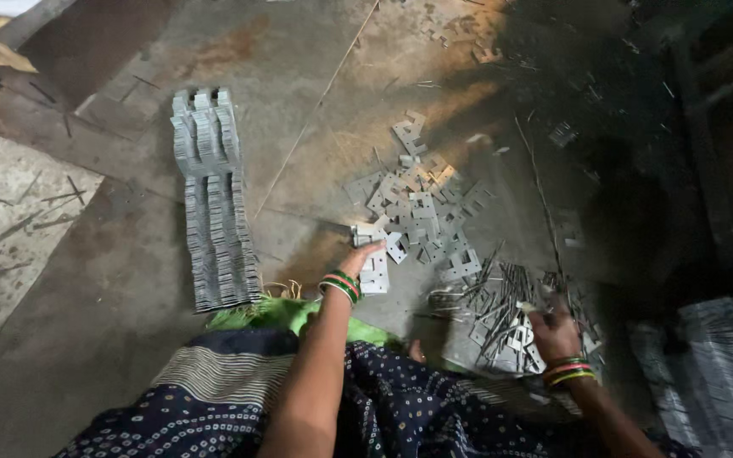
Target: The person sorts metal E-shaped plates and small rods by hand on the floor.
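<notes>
Below, seated on a concrete floor [112,288], a person's left hand [360,257] presses its fingers together on a small flat metal plate [374,273] at the near edge of a loose pile of plates [417,216]. The right hand [553,332] rests among a heap of thin metal pins [502,309]; whether it pinches one cannot be told. Both wrists wear coloured bangles [340,286]. The plates look stiff, thin and light, probably sharp along their cut edges, and are best taken by the flat faces between thumb and fingers. To the left, well apart from the pile, long rows of stacked plates [214,203] lie packed edge-on.
</notes>
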